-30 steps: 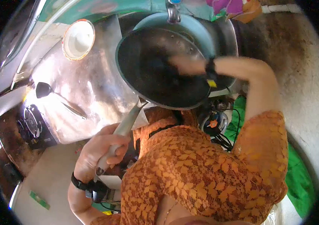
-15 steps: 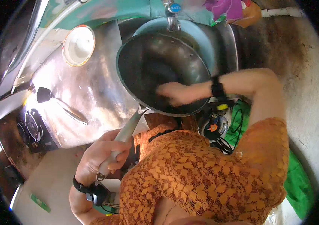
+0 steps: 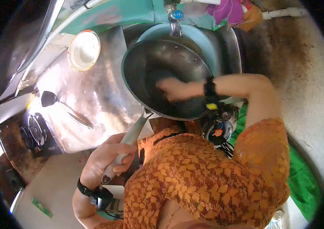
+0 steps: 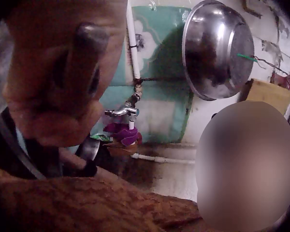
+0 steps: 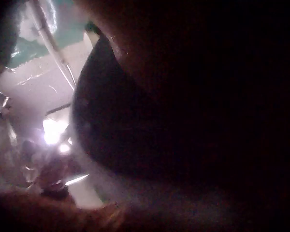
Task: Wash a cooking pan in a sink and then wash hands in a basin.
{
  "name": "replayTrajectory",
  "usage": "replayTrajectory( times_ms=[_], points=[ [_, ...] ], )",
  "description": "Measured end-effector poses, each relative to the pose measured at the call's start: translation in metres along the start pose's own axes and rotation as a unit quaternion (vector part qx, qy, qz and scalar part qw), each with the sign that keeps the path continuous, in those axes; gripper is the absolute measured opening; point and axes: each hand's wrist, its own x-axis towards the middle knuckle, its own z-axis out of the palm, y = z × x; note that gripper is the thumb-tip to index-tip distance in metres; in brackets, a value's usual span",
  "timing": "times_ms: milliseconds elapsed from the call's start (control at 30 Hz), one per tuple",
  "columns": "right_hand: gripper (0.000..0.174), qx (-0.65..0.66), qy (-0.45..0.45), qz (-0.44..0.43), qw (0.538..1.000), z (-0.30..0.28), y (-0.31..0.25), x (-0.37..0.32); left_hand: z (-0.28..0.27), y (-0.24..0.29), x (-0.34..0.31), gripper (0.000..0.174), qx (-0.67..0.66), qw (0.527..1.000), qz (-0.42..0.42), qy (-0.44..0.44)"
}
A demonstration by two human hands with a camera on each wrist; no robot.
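Observation:
A dark wok is held tilted over the sink, its inside facing up. My left hand grips the wok's pale long handle, fingers wrapped around it. In the left wrist view the rounded handle end pokes out of the fist. Inside the wok, my right hand is low against the inner wall, blurred by motion. I cannot tell whether its fingers hold anything. The right wrist view is mostly dark, with the wok's curved rim showing.
Behind the wok, a light blue basin sits in the sink under a tap. On the metal counter at left are a white bowl and a spatula. Purple and orange cloths hang behind.
My right hand has moved from the wok's far upper part down and left to its lower middle, rubbing about inside. The left hand keeps its grip on the handle.

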Motion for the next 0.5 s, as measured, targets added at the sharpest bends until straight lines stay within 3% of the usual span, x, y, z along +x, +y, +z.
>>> replayTrajectory(
  times_ms=[33,133,233,300,333,367,400,467,500],
  points=[
    [0.036,-0.064,0.038,0.016,0.997,-0.004,0.018,0.021,-0.001,0.001,0.002,0.012,-0.002,1.000,-0.003,-0.004],
    [0.034,-0.053,-0.010,0.027,0.998,-0.003,0.030,0.005,0.002,0.003,0.001,0.011,0.010,0.999,-0.006,0.038],
    [0.032,-0.045,-0.067,0.039,0.996,-0.018,0.040,-0.028,-0.003,0.002,0.001,0.010,0.008,1.000,-0.003,0.013],
    [0.031,-0.068,-0.267,0.093,0.957,-0.039,0.027,-0.070,-0.001,0.003,0.000,0.010,-0.009,1.000,-0.006,0.005],
    [0.032,-0.029,-0.184,0.051,0.981,-0.043,0.045,-0.075,0.000,0.003,0.000,0.010,-0.017,1.000,-0.008,0.001],
    [0.032,-0.136,-0.129,0.011,0.982,-0.008,0.106,-0.061,0.002,0.004,0.001,0.010,-0.015,1.000,-0.007,0.006],
    [0.028,-0.109,-0.154,0.149,0.971,-0.033,0.082,-0.023,0.004,0.006,0.001,0.010,-0.013,1.000,-0.005,0.013],
    [0.028,-0.150,0.105,0.005,0.983,-0.020,0.117,0.043,0.004,0.004,0.000,0.011,-0.018,1.000,-0.009,0.020],
    [0.030,-0.107,0.073,0.055,0.990,-0.023,0.083,0.066,0.001,0.005,0.000,0.011,-0.018,1.000,-0.010,0.017]
  ],
)
